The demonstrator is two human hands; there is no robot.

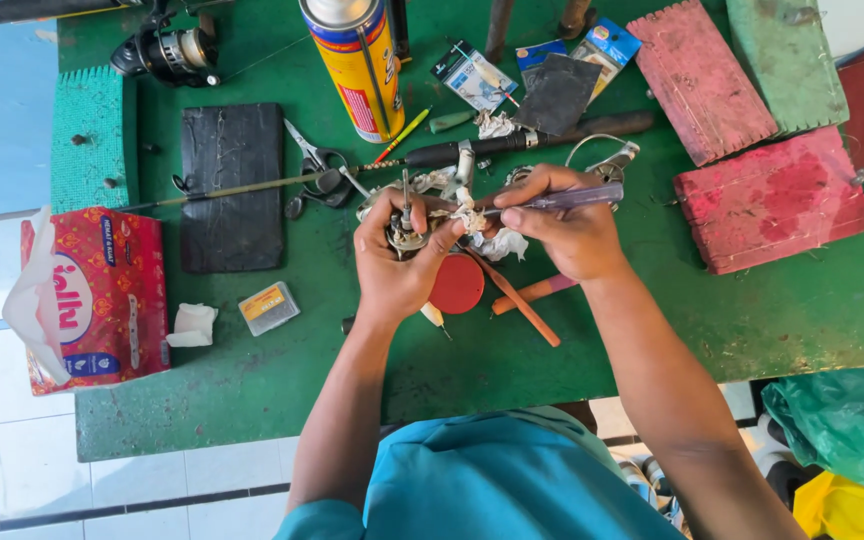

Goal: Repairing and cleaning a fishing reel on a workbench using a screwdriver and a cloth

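Left hand (pixel 395 262) gripping reel part (pixel 407 235) (fingers curled)

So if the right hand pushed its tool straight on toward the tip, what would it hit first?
The right hand points its purple-handled tool leftward; the tip looks to be at the small metal part pinched in the left hand, so that would probably be met first. Depth is unclear.

Under my fingers (pixel 422 245) the small reel part (pixel 407 238) shines like bare metal, wrapped in crumpled white tissue (pixel 497 243). My tool's handle (pixel 562 199) looks like translucent purple plastic. The green surface (pixel 282 370) is matt and scuffed. At one o'clock, red wooden blocks (pixel 772 200) show rough, worn paint; at twelve, a glossy metal spray can (pixel 357 65).
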